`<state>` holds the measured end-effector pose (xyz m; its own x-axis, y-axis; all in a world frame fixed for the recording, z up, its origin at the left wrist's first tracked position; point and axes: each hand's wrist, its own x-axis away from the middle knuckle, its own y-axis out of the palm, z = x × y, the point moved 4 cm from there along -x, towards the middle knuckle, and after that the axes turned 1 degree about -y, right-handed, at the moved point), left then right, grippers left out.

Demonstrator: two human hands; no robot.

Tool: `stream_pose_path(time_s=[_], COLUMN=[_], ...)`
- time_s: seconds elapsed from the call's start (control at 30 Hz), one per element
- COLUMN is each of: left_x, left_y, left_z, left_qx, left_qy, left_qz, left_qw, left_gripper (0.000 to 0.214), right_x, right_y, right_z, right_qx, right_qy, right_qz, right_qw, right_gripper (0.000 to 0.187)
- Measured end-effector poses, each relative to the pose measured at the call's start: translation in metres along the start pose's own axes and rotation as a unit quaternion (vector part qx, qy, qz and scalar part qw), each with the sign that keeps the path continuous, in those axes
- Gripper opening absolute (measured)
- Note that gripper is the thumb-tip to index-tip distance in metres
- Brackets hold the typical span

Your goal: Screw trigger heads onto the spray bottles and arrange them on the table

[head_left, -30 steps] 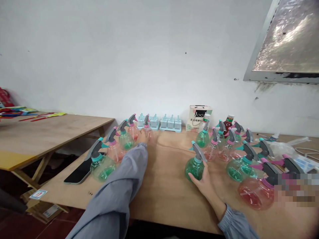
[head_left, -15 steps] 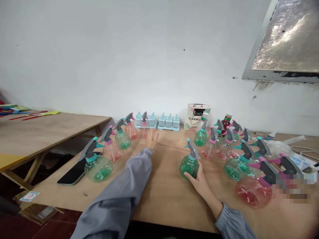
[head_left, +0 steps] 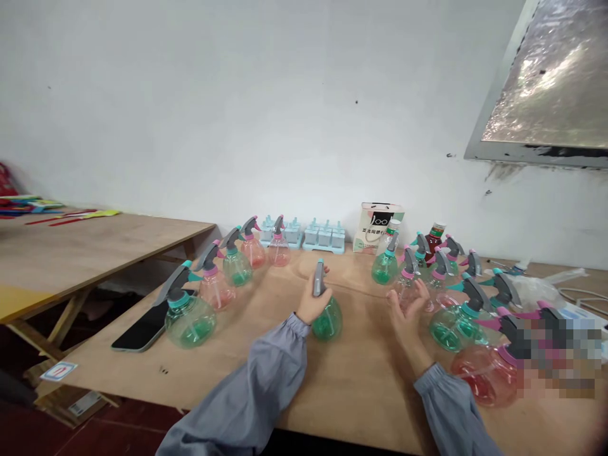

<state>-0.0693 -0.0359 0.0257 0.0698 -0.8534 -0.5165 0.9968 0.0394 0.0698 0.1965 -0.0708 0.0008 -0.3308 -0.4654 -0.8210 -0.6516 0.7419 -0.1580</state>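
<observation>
In the middle of the table a green spray bottle (head_left: 327, 322) with a grey trigger head stands upright or nearly so. My left hand (head_left: 314, 303) is wrapped round it just below the head. My right hand (head_left: 409, 307), fingers spread and curled, is in front of a clear pink spray bottle (head_left: 407, 278); whether it touches that bottle I cannot tell. Several green and pink spray bottles cluster on the right, among them a larger pink one (head_left: 484, 373). On the left stands a row of them, with a green spray bottle (head_left: 190, 322) nearest.
A phone (head_left: 137, 329) lies at the left edge of the table. Against the wall are light-blue ice-pop moulds (head_left: 324, 237), a printed paper bag (head_left: 368, 237) and a dark red bottle (head_left: 434, 237). Another wooden table (head_left: 95, 244) stands at the left.
The green spray bottle has moved left from my right hand into my left hand. My left hand came back toward me and closed on it; my right hand let go and moved right.
</observation>
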Motion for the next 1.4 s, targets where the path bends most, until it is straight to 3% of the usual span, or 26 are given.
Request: stream_pose_path(time_s=[0.07, 0.17, 0.27, 0.4, 0.57, 0.87, 1.0, 1.1, 1.27, 1.4], left_x=[0.001, 0.002, 0.002, 0.003, 0.006, 0.009, 0.009, 0.009, 0.012, 0.012], left_y=[-0.009, -0.019, -0.023, -0.019, -0.023, -0.024, -0.023, -0.024, -0.018, -0.018], left_z=[0.003, 0.010, 0.017, 0.023, 0.025, 0.035, 0.039, 0.043, 0.044, 0.046], left_qx=[0.024, 0.067, 0.105, 0.145, 0.125, 0.092, 0.130, 0.101, 0.069, 0.011], left_qy=[-0.007, -0.049, -0.081, -0.097, -0.097, -0.071, -0.059, -0.047, -0.048, -0.034], left_qz=[0.022, 0.025, 0.028, -0.017, 0.061, -0.005, -0.025, -0.027, -0.129, -0.116], left_qw=[0.999, 0.996, 0.991, 0.985, 0.986, 0.993, 0.989, 0.993, 0.988, 0.993], left_gripper=[0.044, 0.032, 0.035, 0.040, 0.040, 0.041, 0.042, 0.044, 0.040, 0.046], right_x=[-0.014, -0.020, -0.016, -0.013, -0.011, -0.005, -0.004, -0.004, -0.002, -0.001], right_y=[-0.001, 0.007, 0.012, 0.014, 0.015, 0.016, 0.018, 0.021, 0.023, 0.024], right_z=[0.012, 0.025, 0.031, 0.037, 0.045, 0.059, 0.071, 0.079, 0.083, 0.085], right_qx=[0.029, 0.040, 0.044, 0.052, 0.058, 0.066, 0.078, 0.095, 0.089, 0.076], right_qy=[-0.031, -0.037, -0.028, -0.013, -0.004, 0.020, 0.020, 0.006, 0.007, 0.024], right_qz=[0.045, 0.049, 0.048, 0.030, 0.034, 0.036, 0.050, 0.057, 0.051, 0.054], right_qw=[0.998, 0.997, 0.997, 0.998, 0.998, 0.997, 0.995, 0.994, 0.995, 0.995], right_gripper=[0.066, 0.060, 0.058, 0.059, 0.067, 0.070, 0.082, 0.089, 0.089, 0.091])
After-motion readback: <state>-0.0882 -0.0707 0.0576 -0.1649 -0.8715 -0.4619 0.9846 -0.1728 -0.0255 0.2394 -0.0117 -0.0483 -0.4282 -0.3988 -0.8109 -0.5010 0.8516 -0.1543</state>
